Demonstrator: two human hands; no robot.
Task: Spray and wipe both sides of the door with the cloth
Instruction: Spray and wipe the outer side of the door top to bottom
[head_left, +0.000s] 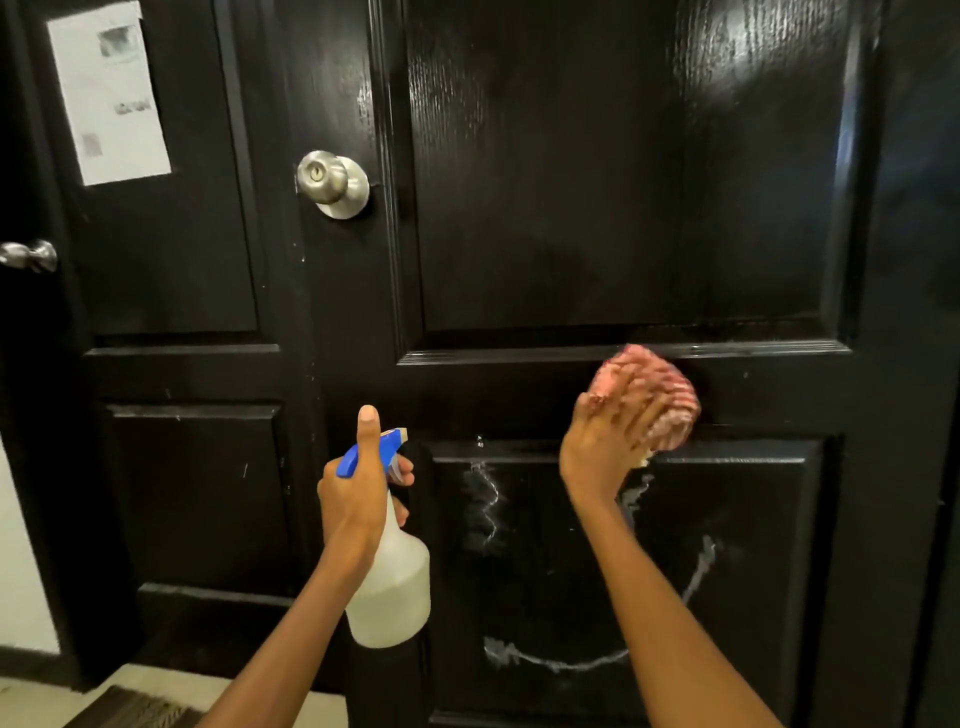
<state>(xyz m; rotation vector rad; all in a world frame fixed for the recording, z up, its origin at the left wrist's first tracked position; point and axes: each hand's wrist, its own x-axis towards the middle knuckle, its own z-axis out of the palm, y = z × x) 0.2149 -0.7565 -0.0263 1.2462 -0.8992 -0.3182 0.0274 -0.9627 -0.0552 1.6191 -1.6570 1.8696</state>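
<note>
The fingers (631, 410) of the right hand (605, 441) are spread slightly and laid flat over a bunched pink cloth (660, 395), which is pressed against the black door (571, 208) on the rail between its upper and lower panels. The hand and cloth are blurred, at about three o'clock from the centre of the view.

The left hand (356, 499) is curled round the neck of a spray bottle (392, 577), with the thumb held straight up beside the blue spray head (374, 449); the trigger is partly hidden by the fingers. The bottle is held upright, at about seven o'clock from the cloth, well apart from it.

White streaks of spray (597, 662) are seen on the lower panel, below the cloth. A silver doorknob (332, 182) is seen at eleven o'clock, and a white paper (109, 93) is stuck on the neighbouring door at ten o'clock.
</note>
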